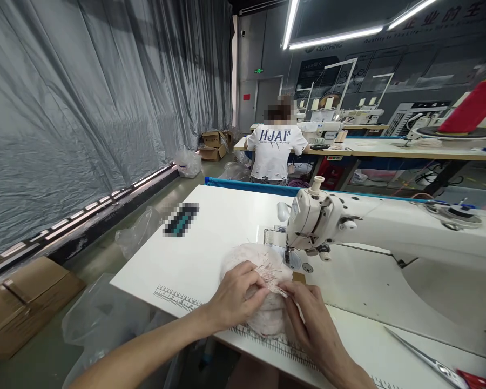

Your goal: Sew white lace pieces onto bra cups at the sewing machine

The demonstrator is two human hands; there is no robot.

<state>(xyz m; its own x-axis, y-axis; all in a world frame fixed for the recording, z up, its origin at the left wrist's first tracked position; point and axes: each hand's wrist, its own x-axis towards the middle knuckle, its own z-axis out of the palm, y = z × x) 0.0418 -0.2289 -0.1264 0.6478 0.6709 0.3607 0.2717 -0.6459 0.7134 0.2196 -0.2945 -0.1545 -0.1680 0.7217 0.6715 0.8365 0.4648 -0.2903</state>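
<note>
A round, fluffy white piece of fabric [238, 256] lies on the table just in front of the sewing machine's needle area. Pale pinkish strips or threads show across its top. My left hand [241, 294] rests on its left side, thumb and fingers pinched together at the middle. From the right, my right hand [308, 310] pinches the same piece near its right edge. The fingertips of both hands are close together. Behind the fabric stands the white sewing machine [311, 219], with its presser foot and needle just beyond the fabric's right rear edge.
Scissors [425, 359] lie at the right front. A blurred dark item [181, 220] rests at the table's left. Printed ruler marks [178, 297] run along the front edge. Cardboard boxes [28, 302] and plastic bags [105, 313] are on the floor. A person [273, 148] sits ahead.
</note>
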